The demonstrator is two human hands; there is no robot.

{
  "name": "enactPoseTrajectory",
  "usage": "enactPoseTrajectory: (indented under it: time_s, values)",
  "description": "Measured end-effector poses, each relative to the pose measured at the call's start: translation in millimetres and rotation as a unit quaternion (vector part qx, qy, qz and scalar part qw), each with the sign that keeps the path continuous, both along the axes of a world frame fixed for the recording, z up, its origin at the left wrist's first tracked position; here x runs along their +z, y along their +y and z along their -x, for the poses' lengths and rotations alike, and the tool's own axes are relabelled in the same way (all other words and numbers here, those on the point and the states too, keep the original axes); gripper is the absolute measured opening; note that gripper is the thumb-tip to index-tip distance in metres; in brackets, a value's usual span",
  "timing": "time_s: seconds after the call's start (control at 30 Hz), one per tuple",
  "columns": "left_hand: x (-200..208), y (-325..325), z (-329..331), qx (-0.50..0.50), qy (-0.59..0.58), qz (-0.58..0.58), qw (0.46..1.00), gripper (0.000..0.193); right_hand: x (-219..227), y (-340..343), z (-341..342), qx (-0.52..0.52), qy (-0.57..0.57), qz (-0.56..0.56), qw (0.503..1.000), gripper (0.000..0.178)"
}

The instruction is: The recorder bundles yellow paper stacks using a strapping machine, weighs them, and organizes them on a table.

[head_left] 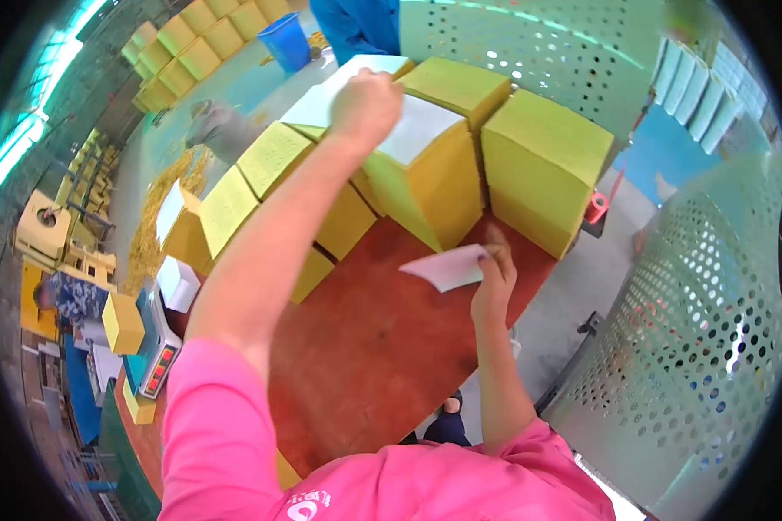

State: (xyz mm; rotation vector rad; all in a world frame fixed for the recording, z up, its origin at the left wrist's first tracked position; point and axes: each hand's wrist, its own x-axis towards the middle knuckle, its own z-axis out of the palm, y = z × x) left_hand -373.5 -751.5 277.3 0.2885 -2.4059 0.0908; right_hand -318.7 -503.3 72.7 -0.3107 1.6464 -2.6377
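White sheets top some of the yellow paper stacks; left arm stretched far forward across them, left hand directly above, fingers curled, though whether it grips or touches a sheet cannot be told. To its right and nearer the body, right hand, forearm angled up, pinches a loose paper by its right edge, the rest extending leftward over the red table.

The surface was brick red; the stacks by its far edge were yellow, some white-topped. The sheet was pinkish white, the shirt pink, the panel grey-green, dotted with holes.
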Motion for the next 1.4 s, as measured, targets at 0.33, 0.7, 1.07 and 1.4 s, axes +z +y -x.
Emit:
enactPoseTrajectory:
  time_s: [0.33, 0.7, 1.07, 1.4]
  values:
    - [-66.6, 52.8, 33.7, 0.084, -0.079, -0.108, 0.987, 0.036, -55.9, -30.1, 80.7, -0.017, -0.008, -0.16, 0.987, 0.029]
    - [-53.6, 33.3, -3.0, 0.011, -0.146, -0.229, 0.962, 0.033, -54.2, -28.2, 67.0, 0.044, 0.009, -0.254, 0.966, 0.046]
    - [-71.4, 79.5, -130.4, -0.134, -0.074, -0.173, 0.973, 0.03, -16.4, 79.0, -109.4, 0.165, 0.063, -0.217, 0.96, 0.055]
    - [-65.3, 165.7, -293.8, -0.229, 0.02, -0.178, 0.957, 0.029, -6.0, 113.1, -175.0, 0.25, 0.155, -0.278, 0.914, 0.044]
